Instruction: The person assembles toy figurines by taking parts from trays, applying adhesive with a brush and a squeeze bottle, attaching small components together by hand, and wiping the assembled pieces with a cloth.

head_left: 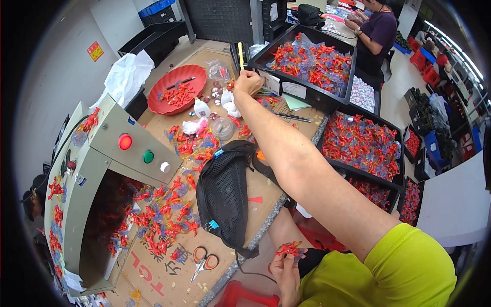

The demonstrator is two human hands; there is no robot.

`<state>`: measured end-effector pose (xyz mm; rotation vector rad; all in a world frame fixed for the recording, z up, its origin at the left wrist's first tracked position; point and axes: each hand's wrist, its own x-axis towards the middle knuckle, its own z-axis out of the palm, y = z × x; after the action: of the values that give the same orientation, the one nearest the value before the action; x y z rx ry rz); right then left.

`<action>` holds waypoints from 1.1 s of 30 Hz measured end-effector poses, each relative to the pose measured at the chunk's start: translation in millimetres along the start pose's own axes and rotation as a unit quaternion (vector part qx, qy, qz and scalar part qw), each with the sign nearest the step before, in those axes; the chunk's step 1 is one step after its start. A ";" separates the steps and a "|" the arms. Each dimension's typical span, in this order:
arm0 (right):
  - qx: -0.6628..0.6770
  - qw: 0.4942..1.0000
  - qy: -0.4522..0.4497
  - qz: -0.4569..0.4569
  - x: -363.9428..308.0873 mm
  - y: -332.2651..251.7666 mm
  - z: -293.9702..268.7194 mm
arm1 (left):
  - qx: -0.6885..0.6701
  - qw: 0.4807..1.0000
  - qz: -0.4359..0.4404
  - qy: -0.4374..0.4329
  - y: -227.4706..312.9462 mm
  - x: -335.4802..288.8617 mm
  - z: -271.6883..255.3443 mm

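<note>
My right arm [307, 169] reaches across the workbench to its far side. There my right hand [248, 83] is closed around the lower end of a slim yellow stick-like tool [241, 55], held upright beside a black holder. Low in front of my body, my left hand [287, 271] pinches a small red toy figure [290, 249] with translucent purplish parts. Many similar red, orange and clear figures [163, 215] lie loose on the cardboard-covered bench [146, 263]. White squeeze bottles [201, 108] and a round clear tub [223, 128] stand near my right forearm.
A beige machine [110, 135] with coloured buttons stands at left. Orange-handled scissors [204, 262] and a black mesh bag [222, 192] lie near the bench edge. A red bowl [158, 105] holds red pieces. Black trays [307, 87] of figures line the right; another person [376, 36] works beyond.
</note>
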<state>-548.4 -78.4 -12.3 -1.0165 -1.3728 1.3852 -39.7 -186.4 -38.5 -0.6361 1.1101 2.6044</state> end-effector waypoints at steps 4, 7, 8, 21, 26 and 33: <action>-0.011 1.000 0.027 0.001 -13.8 -7.9 10.4 | -0.005 1.000 0.008 0.000 4.2 -1.8 -0.8; -0.044 0.998 0.046 0.017 -6.5 -9.4 8.0 | -0.030 0.999 -0.002 -0.030 3.9 1.0 2.0; -0.045 0.997 0.052 0.019 4.0 -8.0 6.5 | -0.019 1.000 -0.009 -0.017 3.8 2.4 6.6; -0.202 0.972 0.113 0.025 -19.0 -6.0 14.9 | -0.008 0.997 0.075 -0.021 17.4 -0.2 7.0; 0.038 0.976 -0.092 0.193 -74.5 -89.0 -38.4 | 0.021 0.995 0.096 -0.018 29.3 21.5 10.1; 0.274 0.729 -0.612 0.138 -53.0 -141.2 -340.2 | 0.078 0.988 0.075 -0.106 26.6 3.7 46.6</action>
<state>-199.0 -48.9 112.1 0.2829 -1.4606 2.7083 -66.9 -170.3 5.0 -0.2433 1.3191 2.5967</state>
